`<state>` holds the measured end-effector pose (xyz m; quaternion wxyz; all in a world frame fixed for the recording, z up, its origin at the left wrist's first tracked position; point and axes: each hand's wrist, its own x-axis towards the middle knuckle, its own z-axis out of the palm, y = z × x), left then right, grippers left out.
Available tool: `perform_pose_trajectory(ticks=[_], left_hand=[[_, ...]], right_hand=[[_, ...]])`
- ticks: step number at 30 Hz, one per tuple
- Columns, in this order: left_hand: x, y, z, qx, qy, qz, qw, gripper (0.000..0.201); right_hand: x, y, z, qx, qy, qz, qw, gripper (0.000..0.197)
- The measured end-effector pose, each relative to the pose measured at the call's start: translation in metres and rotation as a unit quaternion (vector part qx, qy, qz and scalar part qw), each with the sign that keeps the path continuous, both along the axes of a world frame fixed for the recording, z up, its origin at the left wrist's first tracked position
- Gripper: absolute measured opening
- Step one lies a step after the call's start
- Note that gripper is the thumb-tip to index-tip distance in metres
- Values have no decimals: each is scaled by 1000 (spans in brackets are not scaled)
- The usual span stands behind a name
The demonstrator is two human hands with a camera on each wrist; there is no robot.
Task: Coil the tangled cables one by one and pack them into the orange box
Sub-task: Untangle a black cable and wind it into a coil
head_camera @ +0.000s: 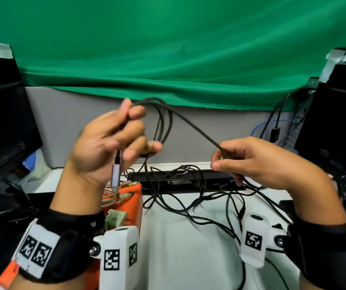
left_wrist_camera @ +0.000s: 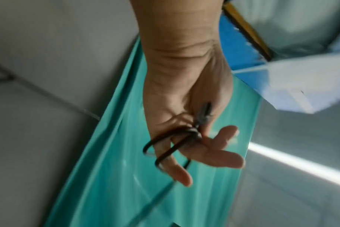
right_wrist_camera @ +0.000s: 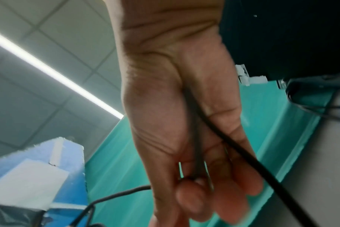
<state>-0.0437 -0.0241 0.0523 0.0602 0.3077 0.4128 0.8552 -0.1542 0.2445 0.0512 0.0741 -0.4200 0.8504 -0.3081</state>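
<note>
Clearly mid-coil: the left hand point(head_camera: 107, 143) is raised, its fingers curled round several loops of a black cable point(head_camera: 197, 127), with the silver plug point(head_camera: 115, 176) of that cable hanging down below the palm. From the loops the cable runs down and across to the right hand point(head_camera: 258, 162), which pinches it between thumb and fingertips, the remaining length trailing off below that hand into the tangle.

To do this step well, I would let the cable slide through the right pinch while bringing each new turn up to the left hand, matching the size of the loops already held, and giving a slight twist so the turn lies flat rather than kinking.

Just below the left wrist sits the orange box point(head_camera: 135, 197), with what looks like a braided cable point(head_camera: 113, 198) already inside. Beneath and between the hands, the other black cables point(head_camera: 191, 204) lie tangled on the white table point(head_camera: 189, 254), over a dark bar point(head_camera: 189, 181) at its back. The likely snag is there: the trailing end appears to thread among them, so a hard pull could drag the whole knot up. Behind the hands hangs a green cloth point(head_camera: 189, 49).
</note>
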Motion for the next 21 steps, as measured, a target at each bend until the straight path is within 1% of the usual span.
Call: perform_pose_trajectory(ticks=[1,2,4,5,6,8,9,10,11,12,13,14,15,16,17,18,19,21], left_hand=[[-1,0,2,51,-1,-4,999,32],[0,-2,5,74,-5,19,997,36],[1,-6,8,97,-22,62,993,44],[1,-9,8,109,-29,82,990,46],[2,-12,10,124,-36,106,986,45],[5,-16,10,154,-58,133,978,41],[6,-15,11,158,-69,147,974,37],[6,-12,12,155,-69,168,971,33],[2,-8,14,141,-57,192,970,29],[-3,0,14,117,-44,212,969,24],[-6,8,11,91,-40,216,971,21],[-8,14,9,67,-46,206,975,21],[-9,20,7,38,-49,186,981,22],[-10,27,6,10,-50,154,987,23],[-10,33,5,-16,-55,118,991,22],[-10,37,4,-34,-61,85,994,22],[-11,40,3,-40,-67,54,996,22],[-12,41,1,-12,-79,-19,997,24]], right_hand=[[-5,0,-2,11,8,-23,1000,19],[-10,0,-4,25,21,-52,998,25],[-23,3,-10,58,68,-138,986,37],[-30,6,-14,68,82,-183,977,40],[-37,10,-18,66,84,-220,970,39],[-52,17,-28,52,65,-276,958,31],[-55,20,-30,69,58,-290,953,31],[-54,22,-29,105,52,-288,951,45],[-48,22,-24,128,45,-270,953,67],[-38,20,-16,110,37,-237,965,86],[-23,15,-7,58,35,-191,979,97],[-4,5,2,-22,34,-146,988,99],[15,-8,8,-117,36,-110,986,94],[31,-23,11,-206,33,-82,974,88],[41,-37,9,-275,24,-64,959,83],[47,-52,6,-313,12,-53,948,78],[50,-65,1,-329,-1,-48,943,73],[50,-85,-6,-344,-29,-40,938,60]])
